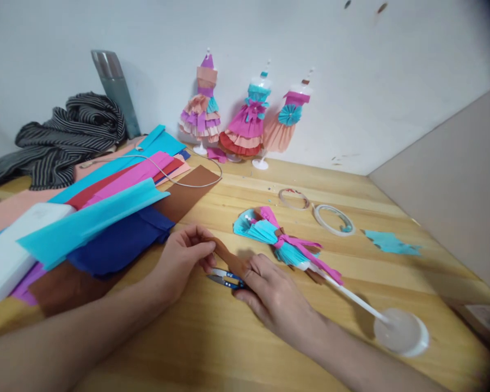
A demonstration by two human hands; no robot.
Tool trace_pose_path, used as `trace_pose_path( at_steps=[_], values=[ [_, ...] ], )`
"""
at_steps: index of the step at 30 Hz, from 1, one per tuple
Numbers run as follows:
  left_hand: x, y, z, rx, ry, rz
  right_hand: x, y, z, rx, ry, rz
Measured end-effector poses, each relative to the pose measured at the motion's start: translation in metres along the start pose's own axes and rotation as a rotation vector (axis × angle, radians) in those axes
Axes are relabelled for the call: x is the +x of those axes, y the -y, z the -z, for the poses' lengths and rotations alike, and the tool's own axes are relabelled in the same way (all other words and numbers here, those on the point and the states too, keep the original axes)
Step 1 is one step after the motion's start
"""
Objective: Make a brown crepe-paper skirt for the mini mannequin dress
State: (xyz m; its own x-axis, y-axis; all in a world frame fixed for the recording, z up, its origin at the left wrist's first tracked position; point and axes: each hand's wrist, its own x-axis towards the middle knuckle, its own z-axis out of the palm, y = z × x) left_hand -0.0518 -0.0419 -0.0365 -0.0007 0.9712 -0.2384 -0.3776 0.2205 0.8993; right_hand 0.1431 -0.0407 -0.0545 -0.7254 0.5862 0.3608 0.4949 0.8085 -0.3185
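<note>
My left hand [183, 261] pinches one end of a narrow brown paper strip [227, 257] just above the wooden table [212, 348]. My right hand [273, 296] holds the strip's other end with its fingers closed; small blue-handled snips [222, 277] lie partly under its fingertips. Right beside the hands a small mannequin stand lies on its side, dressed in a turquoise and pink pleated paper dress [275, 237], its white round base [402, 332] at the right.
Sheets of crepe paper [106, 212] in turquoise, navy, pink, red and brown cover the left. Three dressed paper mannequins [245, 117] stand at the wall. Two tape rolls [330, 218], a turquoise scrap [390, 242], a white box [8, 250], striped cloth [65, 136] and a steel flask [116, 90] lie around.
</note>
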Motion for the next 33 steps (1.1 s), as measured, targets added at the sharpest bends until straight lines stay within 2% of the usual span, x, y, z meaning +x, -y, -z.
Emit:
trace_pose_path(
  at_steps=[3,7,10,13,16,18,28,33],
  values=[
    [-0.002,0.002,-0.001,0.044,0.035,-0.006,0.000,0.001,0.000,-0.022,-0.025,0.026],
    [-0.003,0.003,-0.001,0.053,0.031,-0.036,0.001,-0.003,0.000,-0.090,-0.158,0.126],
    [-0.004,0.003,-0.001,0.049,0.026,-0.041,0.000,-0.007,0.002,-0.048,-0.236,0.083],
    [-0.005,0.003,-0.002,0.055,0.017,-0.043,-0.003,-0.004,0.003,0.056,-0.162,-0.028],
    [-0.005,0.003,-0.003,0.056,0.000,-0.054,-0.006,0.004,0.002,-0.027,-0.028,-0.114],
    [-0.005,0.003,-0.003,0.060,-0.014,-0.059,-0.006,0.008,0.001,-0.085,0.015,-0.141],
    [-0.003,0.004,-0.002,0.030,-0.072,-0.055,-0.005,-0.012,-0.001,-0.109,-0.088,-0.162],
    [0.001,0.003,0.001,-0.034,-0.026,-0.032,-0.001,-0.020,0.001,-0.174,-0.118,-0.011]
  ],
)
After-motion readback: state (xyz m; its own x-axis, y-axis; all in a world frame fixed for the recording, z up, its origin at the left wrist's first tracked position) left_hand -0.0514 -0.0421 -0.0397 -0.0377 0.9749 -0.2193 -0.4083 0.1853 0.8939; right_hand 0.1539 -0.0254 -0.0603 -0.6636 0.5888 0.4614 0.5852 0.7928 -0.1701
